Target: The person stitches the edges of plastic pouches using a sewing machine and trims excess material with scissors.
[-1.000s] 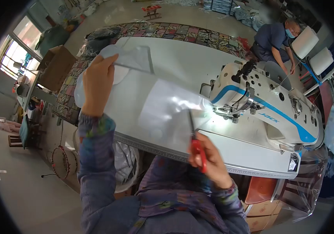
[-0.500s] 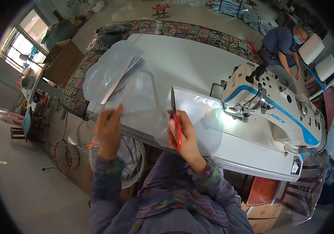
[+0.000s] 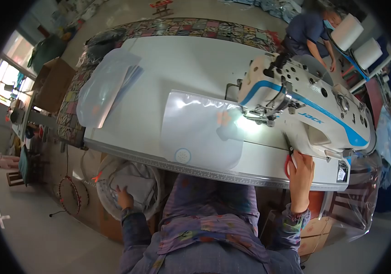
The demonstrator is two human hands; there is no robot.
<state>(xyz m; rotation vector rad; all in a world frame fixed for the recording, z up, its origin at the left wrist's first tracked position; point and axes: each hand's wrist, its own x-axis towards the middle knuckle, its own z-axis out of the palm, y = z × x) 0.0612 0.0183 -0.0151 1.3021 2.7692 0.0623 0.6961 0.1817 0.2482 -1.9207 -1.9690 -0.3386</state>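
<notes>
My right hand (image 3: 302, 176) is on the right part of the table, closed on the red handle of a pair of scissors (image 3: 288, 163), whose dark blades point away from me. My left hand (image 3: 125, 198) is low on the left, over a white basket (image 3: 160, 194) below the table edge, with its fingers apart. Pale pieces (image 3: 137, 185) lie in the basket under it. A clear plastic sheet (image 3: 195, 130) with a round mark lies flat on the table, its right side by the lit needle area of a sewing machine (image 3: 312, 107).
A stack of clear plastic sheets (image 3: 102, 89) lies at the table's left end. The white table (image 3: 182, 59) has a ruler strip (image 3: 195, 176) along its front edge. Thread cones (image 3: 347, 32) stand at the right. Beyond the machine, a person (image 3: 309, 34) bends down.
My left hand has gone from above the table down to the basket, and the sheet near it has left the table. My right hand has carried the scissors right, off the plastic sheet.
</notes>
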